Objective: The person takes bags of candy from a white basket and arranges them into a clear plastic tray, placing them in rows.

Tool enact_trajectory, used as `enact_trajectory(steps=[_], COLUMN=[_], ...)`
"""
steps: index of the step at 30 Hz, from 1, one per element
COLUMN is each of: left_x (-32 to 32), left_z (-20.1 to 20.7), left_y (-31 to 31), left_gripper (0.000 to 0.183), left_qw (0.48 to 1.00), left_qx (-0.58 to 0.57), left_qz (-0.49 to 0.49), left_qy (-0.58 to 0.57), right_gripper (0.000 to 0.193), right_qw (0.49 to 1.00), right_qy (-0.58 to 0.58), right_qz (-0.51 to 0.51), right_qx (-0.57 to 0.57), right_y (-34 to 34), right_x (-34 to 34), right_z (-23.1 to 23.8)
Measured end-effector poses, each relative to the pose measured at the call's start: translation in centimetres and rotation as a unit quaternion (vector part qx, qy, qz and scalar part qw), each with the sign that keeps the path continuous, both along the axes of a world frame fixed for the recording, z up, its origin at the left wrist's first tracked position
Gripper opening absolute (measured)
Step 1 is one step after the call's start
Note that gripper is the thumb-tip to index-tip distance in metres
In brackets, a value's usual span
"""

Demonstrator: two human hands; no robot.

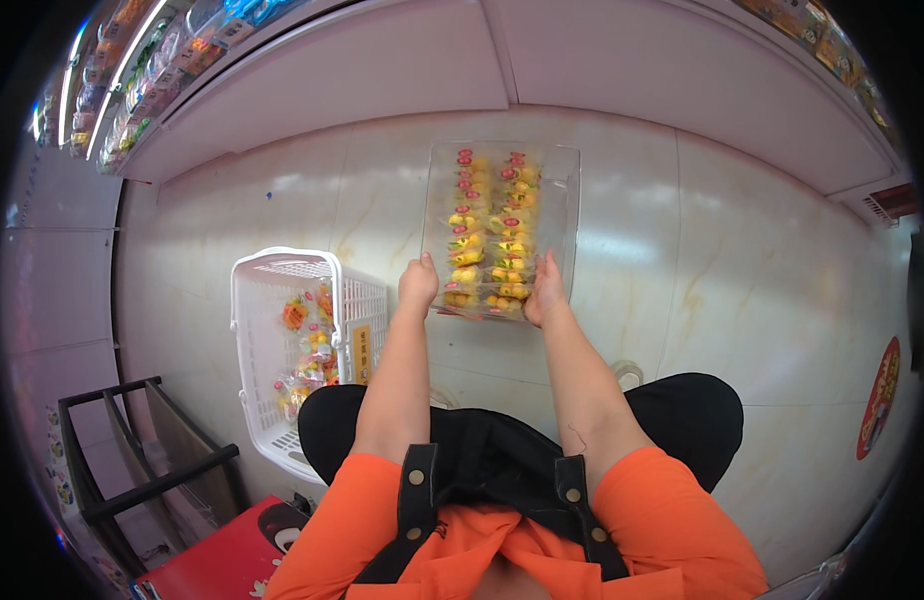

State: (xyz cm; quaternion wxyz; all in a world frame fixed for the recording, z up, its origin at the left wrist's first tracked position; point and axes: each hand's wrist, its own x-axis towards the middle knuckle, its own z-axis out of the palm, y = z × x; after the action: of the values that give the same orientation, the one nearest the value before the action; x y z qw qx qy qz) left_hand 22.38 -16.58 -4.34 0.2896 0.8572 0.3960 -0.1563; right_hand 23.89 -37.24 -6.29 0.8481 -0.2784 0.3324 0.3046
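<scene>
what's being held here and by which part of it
A clear plastic box of yellow packaged pieces, held at its near end: the left hand at the left corner, the right hand near the right corner.

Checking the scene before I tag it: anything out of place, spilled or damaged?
One thing: a tiny blue scrap lies alone on the pale tiled floor, just beyond the white plastic basket, like stray litter. No spill shows, and the clear rectangular plastic box of yellow wrapped packets looks undamaged.
</scene>
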Motion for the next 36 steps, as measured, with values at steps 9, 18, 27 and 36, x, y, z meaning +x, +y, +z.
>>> enact_trajectory(steps=[9,18,27,36], left_x=[-0.1,0.0,1.0,-15.8], left_z=[3.4,2.7,22.0,21.0], left_y=[-0.6,0.0,0.1,19.5], left_gripper=[0.066,0.069,0.054,0.045], left_qw=[0.957,0.897,0.985,0.977], left_qx=[-0.199,-0.300,0.045,0.201], left_qz=[0.030,-0.118,-0.135,0.066], left_qy=[0.209,0.301,-0.093,-0.013], right_gripper=[0.066,0.073,0.060,0.047], right_qw=[0.902,0.949,0.779,0.800], right_qy=[-0.136,-0.087,-0.303,-0.362], right_qz=[0.187,0.153,0.075,0.038], right_qx=[-0.366,-0.262,-0.544,-0.476], right_y=[-3.4,-1.2,-3.0,-2.9], right_x=[8.3,8.8,12.6,10.4], right_z=[-2.7,1.1,-1.2,10.6])
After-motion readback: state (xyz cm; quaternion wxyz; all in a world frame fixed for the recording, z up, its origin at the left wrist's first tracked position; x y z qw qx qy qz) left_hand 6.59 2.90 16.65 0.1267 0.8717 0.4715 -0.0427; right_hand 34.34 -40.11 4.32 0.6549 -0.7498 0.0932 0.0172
